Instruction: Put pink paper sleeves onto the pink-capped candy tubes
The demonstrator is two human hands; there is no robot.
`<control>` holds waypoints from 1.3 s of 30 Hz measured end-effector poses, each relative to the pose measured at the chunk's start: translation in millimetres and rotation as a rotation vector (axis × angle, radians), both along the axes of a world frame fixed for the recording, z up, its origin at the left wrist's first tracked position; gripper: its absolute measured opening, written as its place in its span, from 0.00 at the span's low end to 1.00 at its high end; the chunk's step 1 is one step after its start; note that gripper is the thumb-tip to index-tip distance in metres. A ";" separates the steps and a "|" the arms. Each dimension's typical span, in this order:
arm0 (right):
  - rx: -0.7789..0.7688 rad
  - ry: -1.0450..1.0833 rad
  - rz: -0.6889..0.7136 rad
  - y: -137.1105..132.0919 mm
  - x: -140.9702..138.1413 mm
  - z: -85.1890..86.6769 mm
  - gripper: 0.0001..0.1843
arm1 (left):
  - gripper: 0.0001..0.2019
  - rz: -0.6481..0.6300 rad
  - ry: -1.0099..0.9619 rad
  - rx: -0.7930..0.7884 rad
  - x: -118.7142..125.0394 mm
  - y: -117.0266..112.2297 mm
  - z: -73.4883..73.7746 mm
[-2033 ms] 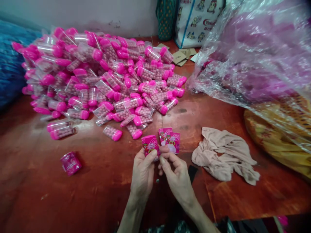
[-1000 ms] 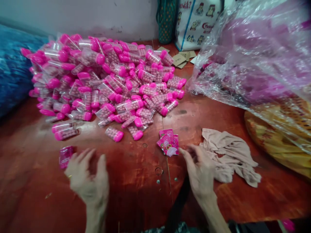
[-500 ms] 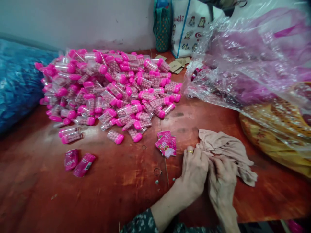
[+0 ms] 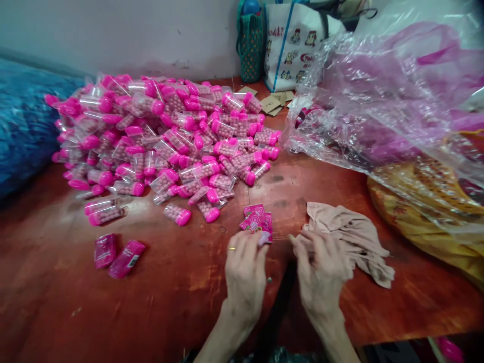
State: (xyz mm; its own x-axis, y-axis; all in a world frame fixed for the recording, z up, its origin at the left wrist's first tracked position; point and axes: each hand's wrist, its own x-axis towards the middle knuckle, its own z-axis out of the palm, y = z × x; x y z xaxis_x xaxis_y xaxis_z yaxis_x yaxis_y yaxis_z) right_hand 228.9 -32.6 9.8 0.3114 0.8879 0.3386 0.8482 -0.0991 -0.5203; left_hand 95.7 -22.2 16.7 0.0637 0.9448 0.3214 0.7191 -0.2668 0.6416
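My left hand (image 4: 245,267), with a ring on one finger, reaches to the near edge of a small stack of pink patterned cards (image 4: 257,217). Its fingertips are at the cards, thumb and fingers slightly apart; whether they press on a card is hard to see. A small pale scrap (image 4: 263,238) lies on the cards beside the thumb. My right hand (image 4: 321,267) is over the left edge of a crumpled beige cloth (image 4: 351,232), its fingers bent and the thumb apart from them. I see nothing held in it.
A large heap of clear tubes with pink caps and pink beads (image 4: 181,136) covers the back left. Two pink packets (image 4: 126,258) lie in front. A blue bag (image 4: 26,126), clear plastic wrap (image 4: 340,121), a yellow bag (image 4: 419,206) and a printed bag (image 4: 282,45) surround the table.
My hands were together at the cloth and have moved apart. The left went left to the pink cards; the right shifted slightly left and stays by the cloth.
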 end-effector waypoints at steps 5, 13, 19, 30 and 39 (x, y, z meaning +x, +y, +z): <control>-0.171 0.009 0.113 19.3 -36.3 -9.1 0.13 | 0.10 0.216 -0.004 0.010 -37.1 11.1 -15.1; -0.135 0.214 0.056 21.9 -31.5 -25.3 0.12 | 0.08 0.167 -0.082 -0.039 -29.5 25.7 -16.1; -0.185 0.484 0.005 21.1 -27.1 -22.6 0.10 | 0.09 0.117 -0.104 -0.069 -21.6 30.2 -19.7; -0.099 0.732 -0.039 22.2 -19.6 -14.6 0.09 | 0.13 0.001 0.096 -0.053 -16.5 33.2 -30.6; -0.071 0.808 -0.104 22.8 -21.2 -20.8 0.11 | 0.12 -0.059 0.037 -0.020 -20.7 33.5 -28.7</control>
